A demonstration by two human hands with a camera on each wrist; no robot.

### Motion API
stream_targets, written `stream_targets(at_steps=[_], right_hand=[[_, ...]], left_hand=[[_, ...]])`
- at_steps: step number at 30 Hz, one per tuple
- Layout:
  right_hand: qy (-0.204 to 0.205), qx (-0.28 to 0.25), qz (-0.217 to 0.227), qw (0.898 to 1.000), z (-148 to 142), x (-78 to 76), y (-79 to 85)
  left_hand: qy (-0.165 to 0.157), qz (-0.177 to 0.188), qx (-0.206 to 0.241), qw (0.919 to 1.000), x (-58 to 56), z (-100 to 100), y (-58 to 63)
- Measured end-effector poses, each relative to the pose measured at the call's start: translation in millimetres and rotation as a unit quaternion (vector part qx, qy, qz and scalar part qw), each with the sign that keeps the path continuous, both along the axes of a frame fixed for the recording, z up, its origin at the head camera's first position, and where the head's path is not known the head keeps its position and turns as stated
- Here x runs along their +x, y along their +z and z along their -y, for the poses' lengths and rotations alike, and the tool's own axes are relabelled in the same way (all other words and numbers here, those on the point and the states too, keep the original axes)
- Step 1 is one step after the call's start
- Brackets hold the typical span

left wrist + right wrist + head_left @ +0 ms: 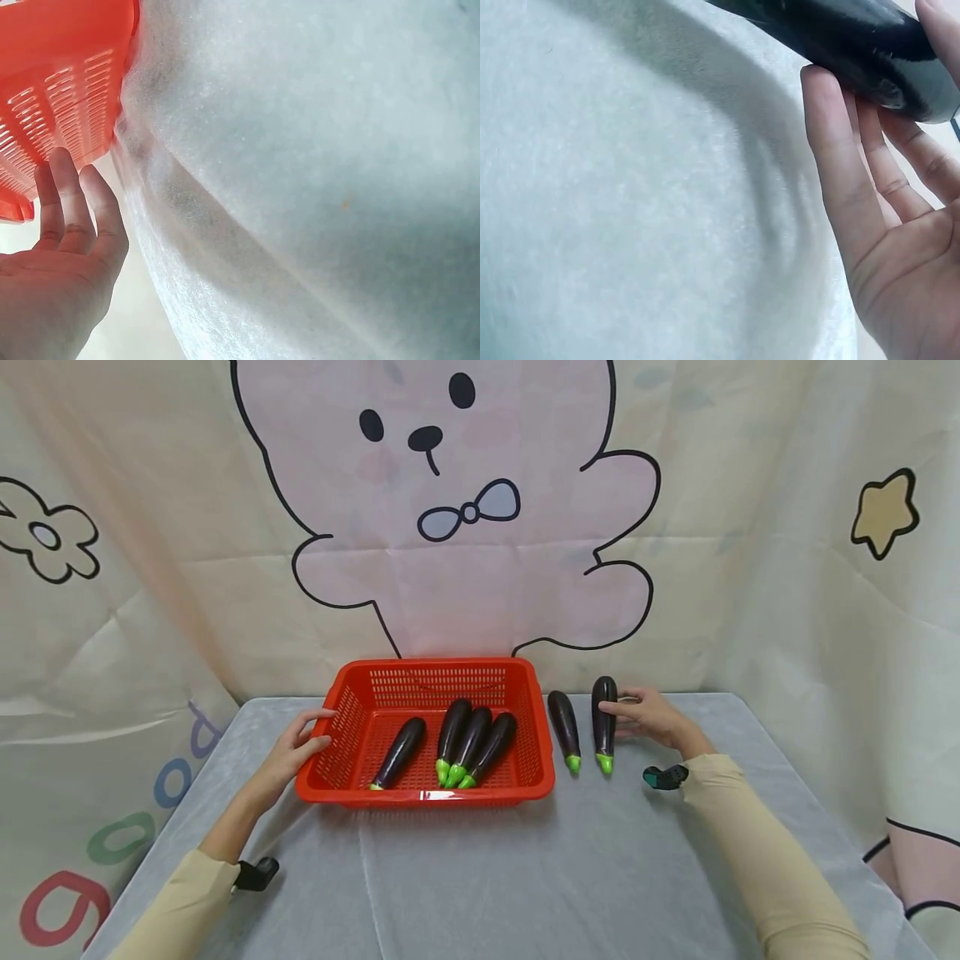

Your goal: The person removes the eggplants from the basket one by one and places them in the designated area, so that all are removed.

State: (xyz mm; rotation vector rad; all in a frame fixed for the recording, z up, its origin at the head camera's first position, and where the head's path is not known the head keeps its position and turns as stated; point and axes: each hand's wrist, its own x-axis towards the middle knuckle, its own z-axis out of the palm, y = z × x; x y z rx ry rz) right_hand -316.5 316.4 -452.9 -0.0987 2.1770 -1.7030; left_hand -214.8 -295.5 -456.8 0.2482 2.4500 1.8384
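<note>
The person's right grip [651,717] grasps an eggplant [603,727] near its thick, rounded end, with the thumb across the top and the fingers underneath, probably because opposing contact keeps such a slick body from rolling; whether it is raised off the tabletop [465,885] or resting there, I cannot tell. The left grip [288,756] is relaxed rather than clenched, its fingers reaching to the left rim of a red basket [352,797], which looks like a light way to steady it. The grasped eggplant is to the right of the basket, with a second eggplant [564,727] lying in between, near both but apart from them. Inside the basket, three eggplants [470,747] lie close side by side, and a lone eggplant [400,752] slants toward the left; the low, slotted walls seem well suited to stopping round things from rolling away. The grasped eggplant is a very dark purple, almost black, smooth and glossy with bright highlights, and it narrows toward a vivid green cap [605,764] that points back at the person, as on the others.
</note>
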Motion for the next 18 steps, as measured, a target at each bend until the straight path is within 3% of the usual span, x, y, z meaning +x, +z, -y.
stream_targets(at_steps=[10, 18], right_hand=[[0.000, 0.003, 0.013, 1.000, 1, -4.6, -11.4], [0.006, -0.015, 0.019, 1.000, 2, -4.3, -14.6]], left_hand=[[-0.001, -0.004, 0.008, 1.0000, 4.8, -1, 3.6], [-0.013, -0.018, 0.016, 0.9996, 2.4, 0, 2.0]])
